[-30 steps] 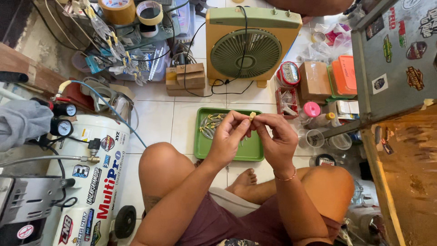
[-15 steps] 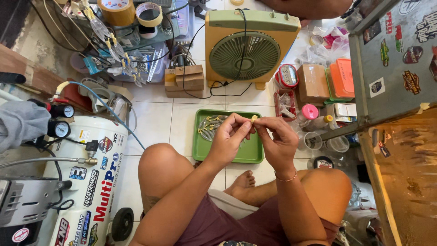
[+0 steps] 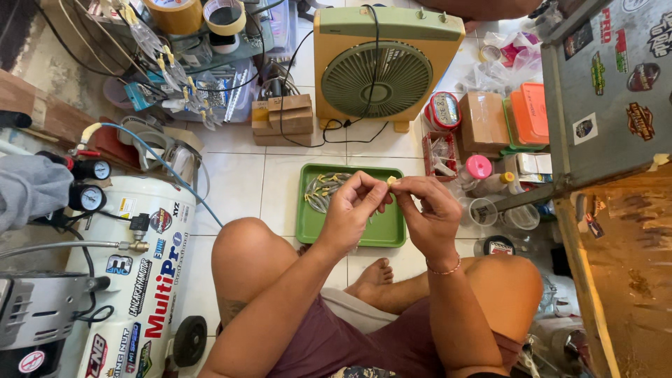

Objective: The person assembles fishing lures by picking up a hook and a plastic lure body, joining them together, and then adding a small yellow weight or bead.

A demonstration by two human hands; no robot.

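Brown cardboard box (image 3: 482, 120) right of centre, orange-lidded box (image 3: 530, 112) beside it; colourful stickers (image 3: 616, 63) upper right; sticker-covered white tank (image 3: 140, 266) lower left.

The little yellow piece (image 3: 391, 180) I pinch is too small to tell what it is, and my fingertips (image 3: 378, 189) cover most of it. My left hand (image 3: 353, 210) hides part of the green tray (image 3: 388, 234). The small bits in the tray (image 3: 323, 190) are too tiny to name. The white air tank (image 3: 140, 273) runs off the bottom edge.
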